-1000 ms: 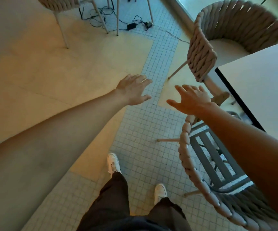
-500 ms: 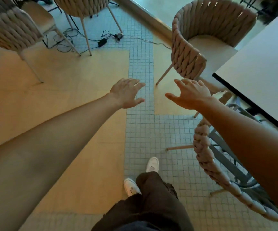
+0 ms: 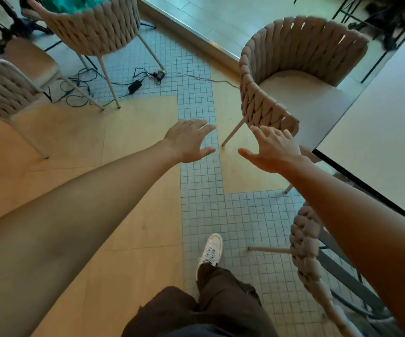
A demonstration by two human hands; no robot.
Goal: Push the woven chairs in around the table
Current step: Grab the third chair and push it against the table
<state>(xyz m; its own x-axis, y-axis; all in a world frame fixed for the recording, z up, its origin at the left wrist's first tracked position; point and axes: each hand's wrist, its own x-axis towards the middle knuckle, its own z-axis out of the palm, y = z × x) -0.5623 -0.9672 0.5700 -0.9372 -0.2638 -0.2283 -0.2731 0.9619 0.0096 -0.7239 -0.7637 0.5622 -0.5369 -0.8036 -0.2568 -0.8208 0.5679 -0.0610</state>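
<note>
Closer now than a second ago, both my arms reach toward the beige rope-woven tub chair (image 3: 291,76) standing at the corner of the white bench (image 3: 378,142), its seat only partly tucked under. My left hand (image 3: 188,142) and right hand (image 3: 273,152) are empty, fingers (image 3: 257,132) spread apart. My right fingers hang just short of the chair's near arm end; the left hand is farther off, over the tiled floor. I judge the best push takes both palms on the woven back, low and square to the bench, so the legs slide without twisting.
</note>
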